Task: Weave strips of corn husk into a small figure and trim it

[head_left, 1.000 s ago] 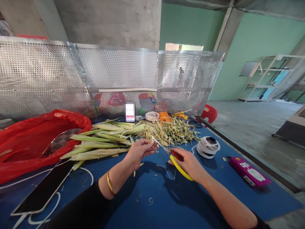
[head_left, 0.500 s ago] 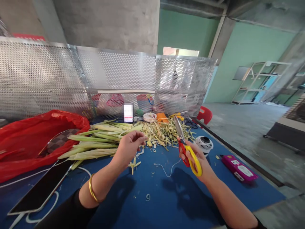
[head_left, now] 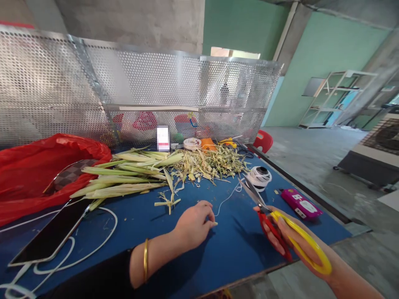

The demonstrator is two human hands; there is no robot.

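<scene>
My left hand (head_left: 195,224), a gold bangle on its wrist, is low over the blue table with thumb and fingers pinched. A thin white string (head_left: 225,200) runs from these fingers toward the spool of white string (head_left: 259,177). In my right hand (head_left: 277,232) are scissors (head_left: 260,203) with one red and one yellow handle. Their blades stand slightly apart and point toward the spool. A small cross-shaped piece of pale husk (head_left: 168,203) lies left of my left hand. Behind it are long pale-green corn husks (head_left: 124,187) and a heap of dry shreds (head_left: 212,162).
A red plastic bag (head_left: 28,182) and a dark tablet (head_left: 50,230) with a white cable occupy the left. At the right lies a purple packet (head_left: 301,203). A roll of tape (head_left: 192,143) and a lit phone (head_left: 163,138) stand before the perforated metal screen (head_left: 156,79).
My left hand has moved right and nearer, away from the husks, with the string at its fingers. The scissors have moved right and lower, and their blades have parted. The view has shifted.
</scene>
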